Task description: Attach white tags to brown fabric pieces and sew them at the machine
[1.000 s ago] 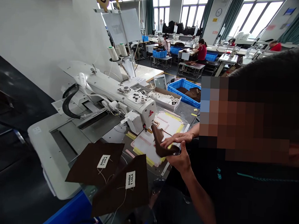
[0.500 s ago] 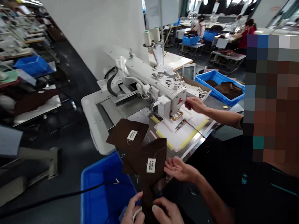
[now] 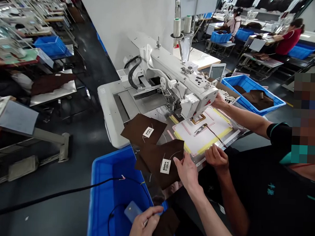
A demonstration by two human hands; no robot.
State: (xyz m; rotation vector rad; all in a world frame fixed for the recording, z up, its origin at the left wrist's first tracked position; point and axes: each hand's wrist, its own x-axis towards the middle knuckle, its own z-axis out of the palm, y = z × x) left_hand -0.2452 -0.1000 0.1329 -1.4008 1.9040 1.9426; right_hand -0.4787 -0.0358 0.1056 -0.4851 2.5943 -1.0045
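Panel point(image 3: 158, 151), dark brown with a white BIMBA Y LOLA label point(image 3: 166, 166), lies on the near part of the tabletop point(image 3: 156, 194), overlapping a second labelled panel point(image 3: 132, 130); wearer's hands are apart; right hand point(image 3: 188, 172) is at the panel's right edge, thumb spread from the fingers and close to the label; left hand point(image 3: 144, 224) is low in view, thumb and forefinger close together, next to a loose brown piece point(image 3: 167, 224); cannot tell if it grips that piece.

White sewing machine point(image 3: 173, 59) stands behind both panels; white sheet point(image 3: 211, 134) with yellow edging lies under its head; co-worker in black shirt point(image 3: 263, 202) is at right, one hand point(image 3: 217, 158) curled near the sheet, the other partly hidden by the machine head; blue bin point(image 3: 99, 185) sits at lower left, black cable point(image 3: 65, 194) running across it; blue crate point(image 3: 280, 102) at upper right holds brown pieces point(image 3: 260, 98).
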